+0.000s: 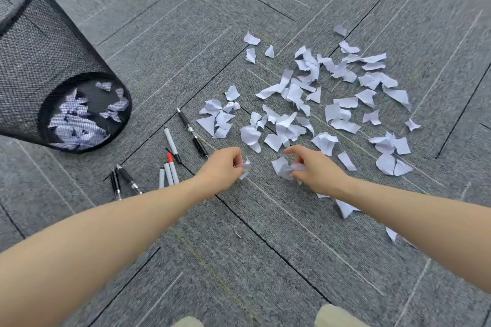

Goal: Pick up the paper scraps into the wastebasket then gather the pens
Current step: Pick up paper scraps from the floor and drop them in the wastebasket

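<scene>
We are mid-cleanup, left hand [225, 166] and right hand [309, 167] each pinching paper scraps [305, 103] off the carpet [239, 247], and next must carry them to the wastebasket [53, 74].

Grey carpet tiles [186, 34] with thin pale stripes and dark seams. Black mesh wastebasket [39, 61], upper left of frame, white scraps visible through its weave. White paper scraps [340, 114], centre right. Black pens [192, 133] and pale grey markers [171, 143], one red-capped [170, 158], lower left of centre.
</scene>
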The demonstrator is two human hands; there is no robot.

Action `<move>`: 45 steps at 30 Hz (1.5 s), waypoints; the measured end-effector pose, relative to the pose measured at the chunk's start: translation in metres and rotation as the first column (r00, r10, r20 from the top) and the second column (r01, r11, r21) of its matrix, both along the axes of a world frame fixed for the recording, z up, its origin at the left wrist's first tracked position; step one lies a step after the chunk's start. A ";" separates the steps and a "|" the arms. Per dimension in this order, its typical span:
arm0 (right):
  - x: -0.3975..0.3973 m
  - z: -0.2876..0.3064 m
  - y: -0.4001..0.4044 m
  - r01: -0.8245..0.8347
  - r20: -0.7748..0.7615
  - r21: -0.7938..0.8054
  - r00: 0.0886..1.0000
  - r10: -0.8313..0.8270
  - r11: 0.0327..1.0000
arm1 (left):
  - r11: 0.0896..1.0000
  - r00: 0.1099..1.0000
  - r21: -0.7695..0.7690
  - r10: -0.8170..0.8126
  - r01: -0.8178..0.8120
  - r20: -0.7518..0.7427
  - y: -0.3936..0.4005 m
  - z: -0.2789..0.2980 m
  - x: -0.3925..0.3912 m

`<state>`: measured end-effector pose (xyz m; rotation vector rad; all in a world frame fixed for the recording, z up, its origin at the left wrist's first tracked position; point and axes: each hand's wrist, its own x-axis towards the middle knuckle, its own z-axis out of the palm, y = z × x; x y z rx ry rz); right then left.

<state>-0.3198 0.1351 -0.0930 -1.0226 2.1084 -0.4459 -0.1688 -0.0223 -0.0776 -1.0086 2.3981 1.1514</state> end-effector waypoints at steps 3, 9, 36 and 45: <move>0.001 -0.005 -0.008 -0.019 -0.060 0.022 0.998 0.021 1.000 | 0.998 0.998 0.024 0.055 -0.054 -0.016 -0.003 0.004 0.002; -0.005 -0.011 -0.025 -0.108 -0.194 -0.004 0.975 0.106 0.994 | 0.994 0.993 -0.004 0.109 -0.109 -0.042 -0.012 0.012 0.014; 0.174 0.232 -0.347 0.023 0.144 -0.715 0.983 0.114 0.699 | 0.475 0.680 -0.487 0.532 -0.733 -0.504 -0.216 0.221 0.135; 0.169 0.201 -0.333 -0.180 -0.247 -0.537 0.968 0.050 0.824 | 0.479 0.757 -0.621 0.571 -0.621 -0.317 -0.209 0.198 0.141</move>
